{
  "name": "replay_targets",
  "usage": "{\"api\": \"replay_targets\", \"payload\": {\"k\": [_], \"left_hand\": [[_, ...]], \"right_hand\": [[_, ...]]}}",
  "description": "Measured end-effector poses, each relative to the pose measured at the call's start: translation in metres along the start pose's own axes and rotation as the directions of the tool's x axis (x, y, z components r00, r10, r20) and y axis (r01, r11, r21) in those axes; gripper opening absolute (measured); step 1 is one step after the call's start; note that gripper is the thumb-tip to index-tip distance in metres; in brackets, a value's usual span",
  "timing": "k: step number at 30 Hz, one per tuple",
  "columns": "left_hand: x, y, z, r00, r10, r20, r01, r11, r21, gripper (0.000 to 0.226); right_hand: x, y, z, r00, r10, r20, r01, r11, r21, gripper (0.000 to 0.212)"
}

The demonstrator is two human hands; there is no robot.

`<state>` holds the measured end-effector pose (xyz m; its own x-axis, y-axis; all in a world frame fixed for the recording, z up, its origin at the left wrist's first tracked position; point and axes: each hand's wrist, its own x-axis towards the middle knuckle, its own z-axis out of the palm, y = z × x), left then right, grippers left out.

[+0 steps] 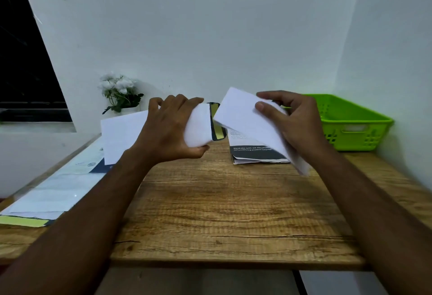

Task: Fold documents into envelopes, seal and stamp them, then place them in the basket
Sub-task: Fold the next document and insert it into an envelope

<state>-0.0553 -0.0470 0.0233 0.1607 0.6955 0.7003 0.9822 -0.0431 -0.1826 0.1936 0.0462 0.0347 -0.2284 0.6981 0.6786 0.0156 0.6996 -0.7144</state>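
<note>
My left hand [170,128] grips a white envelope [121,135] above the wooden table [222,213], its fingers curled round the envelope's right end. My right hand [292,121] pinches a folded white document [243,117], thumb on top, and holds it tilted in the air just right of the envelope. A small gap separates the two papers. The green plastic basket [350,124] stands at the back right of the table, with nothing visible inside it.
A stack of papers and a yellow sheet [53,191] lies along the table's left edge. A printed leaflet [254,152] lies under my right hand. A dark object with a yellow face [217,128] stands behind the hands. White flowers [119,91] stand at the back left.
</note>
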Motion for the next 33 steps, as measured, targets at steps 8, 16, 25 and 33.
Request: {"api": "replay_targets", "payload": {"k": [8, 16, 25, 33], "left_hand": [[0.000, 0.005, -0.001, 1.000, 0.021, 0.016, -0.021, 0.999, -0.032, 0.099], [-0.001, 0.016, 0.002, 0.992, 0.119, 0.036, -0.119, 0.993, -0.001, 0.101], [-0.001, 0.012, -0.001, 0.990, 0.116, 0.082, -0.116, 0.993, 0.000, 0.112], [0.000, 0.032, 0.006, 0.968, 0.205, 0.143, -0.208, 0.978, 0.004, 0.112]], "right_hand": [[-0.003, 0.007, 0.001, 0.975, -0.016, 0.221, 0.040, 0.994, -0.105, 0.017], [0.001, 0.012, 0.000, 0.939, -0.012, 0.345, 0.064, 0.988, -0.141, 0.018], [0.003, 0.013, -0.003, 0.925, 0.014, 0.379, 0.025, 0.995, -0.097, 0.016], [-0.003, 0.018, 0.015, 0.919, -0.043, 0.392, 0.098, 0.988, -0.123, 0.029]]}}
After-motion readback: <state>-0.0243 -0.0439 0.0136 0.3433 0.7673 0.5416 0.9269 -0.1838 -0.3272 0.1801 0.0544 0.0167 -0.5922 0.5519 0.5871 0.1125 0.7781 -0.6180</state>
